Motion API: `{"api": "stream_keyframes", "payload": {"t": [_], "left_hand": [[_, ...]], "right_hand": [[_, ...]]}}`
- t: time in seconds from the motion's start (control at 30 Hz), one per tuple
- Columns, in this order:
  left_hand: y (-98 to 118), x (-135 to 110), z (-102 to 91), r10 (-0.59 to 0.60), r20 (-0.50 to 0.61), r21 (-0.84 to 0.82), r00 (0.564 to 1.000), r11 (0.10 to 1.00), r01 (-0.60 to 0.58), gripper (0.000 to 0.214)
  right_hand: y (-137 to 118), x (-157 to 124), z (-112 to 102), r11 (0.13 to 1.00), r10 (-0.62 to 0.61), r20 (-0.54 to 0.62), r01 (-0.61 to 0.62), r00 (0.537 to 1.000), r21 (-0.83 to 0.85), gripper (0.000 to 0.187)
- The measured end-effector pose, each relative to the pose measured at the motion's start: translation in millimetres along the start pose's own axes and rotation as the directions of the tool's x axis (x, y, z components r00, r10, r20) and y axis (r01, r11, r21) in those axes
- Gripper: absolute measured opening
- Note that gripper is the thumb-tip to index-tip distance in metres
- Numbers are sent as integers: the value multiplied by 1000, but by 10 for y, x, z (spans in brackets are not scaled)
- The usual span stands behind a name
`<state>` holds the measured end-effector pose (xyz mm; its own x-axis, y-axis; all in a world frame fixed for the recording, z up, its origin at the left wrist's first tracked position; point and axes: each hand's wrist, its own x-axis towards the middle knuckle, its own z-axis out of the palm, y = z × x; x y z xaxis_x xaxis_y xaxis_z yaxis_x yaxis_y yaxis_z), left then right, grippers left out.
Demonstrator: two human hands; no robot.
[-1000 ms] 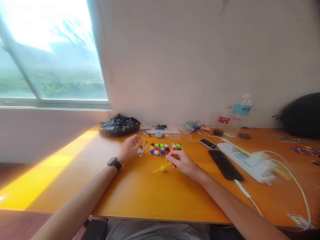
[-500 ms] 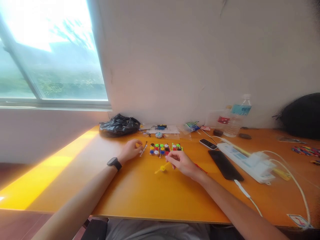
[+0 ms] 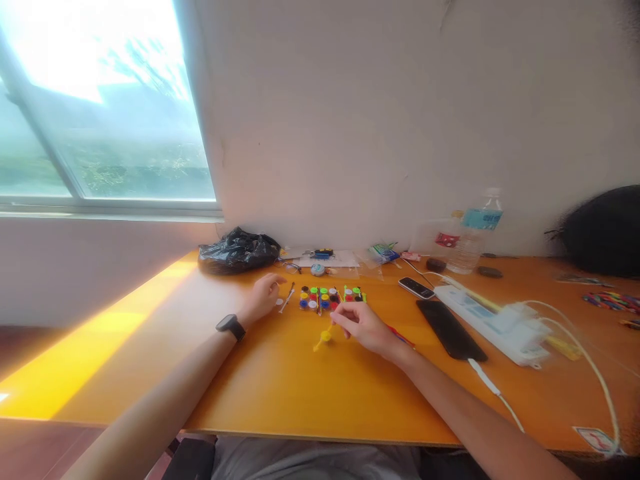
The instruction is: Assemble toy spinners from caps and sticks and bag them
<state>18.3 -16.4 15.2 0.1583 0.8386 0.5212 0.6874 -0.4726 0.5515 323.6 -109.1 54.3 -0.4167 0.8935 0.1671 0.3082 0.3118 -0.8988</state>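
Note:
My right hand [image 3: 359,323] is closed in a pinch on the upper end of a thin yellow stick [image 3: 317,347], which slants across a small yellow round piece [image 3: 326,337] on the table. My left hand [image 3: 262,297] has loosely curved fingers, apart from each other, with nothing visible in them. Just right of it lie a small white disc [image 3: 279,302] and a thin whitish stick [image 3: 288,297] with dark ends. Beyond my right hand sit rows of small round pieces [image 3: 313,305] in several colours, with thin sticks among them. My right fingertips partly cover that group.
Red and blue sticks [image 3: 401,335] lie behind my right wrist. Rightward are a black phone [image 3: 451,330], a smaller device [image 3: 416,288], a white power strip [image 3: 493,327] with cables and a bottle [image 3: 470,243]. A black plastic bag [image 3: 239,250] stands at the back left.
My left hand has drawn slightly up and back, uncovering the white disc. The yellow stick in my right hand has swung to a steeper slant.

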Motion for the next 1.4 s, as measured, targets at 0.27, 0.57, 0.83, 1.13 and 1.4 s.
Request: {"api": "stream_keyframes", "payload": {"t": [0.27, 0.57, 0.83, 1.13, 1.4], "left_hand": [[106, -40, 101, 83, 117, 86, 990, 992, -93, 30], [99, -49, 100, 94, 131, 147, 987, 983, -113, 31], [151, -54, 68, 67, 124, 169, 990, 982, -87, 25], [135, -46, 74, 6, 92, 173, 996, 985, -22, 17], [80, -41, 96, -23, 86, 151, 996, 988, 10, 18]], "right_hand": [[21, 4, 17, 1000, -11, 9, 11, 1000, -23, 39], [12, -16, 41, 983, -80, -8, 78, 997, -164, 24], [35, -88, 65, 921, -177, 112, 205, 978, -332, 17], [17, -111, 42, 802, -249, 200, 318, 947, -505, 7], [30, -129, -20, 786, -230, 274, 344, 934, -513, 11]]}}
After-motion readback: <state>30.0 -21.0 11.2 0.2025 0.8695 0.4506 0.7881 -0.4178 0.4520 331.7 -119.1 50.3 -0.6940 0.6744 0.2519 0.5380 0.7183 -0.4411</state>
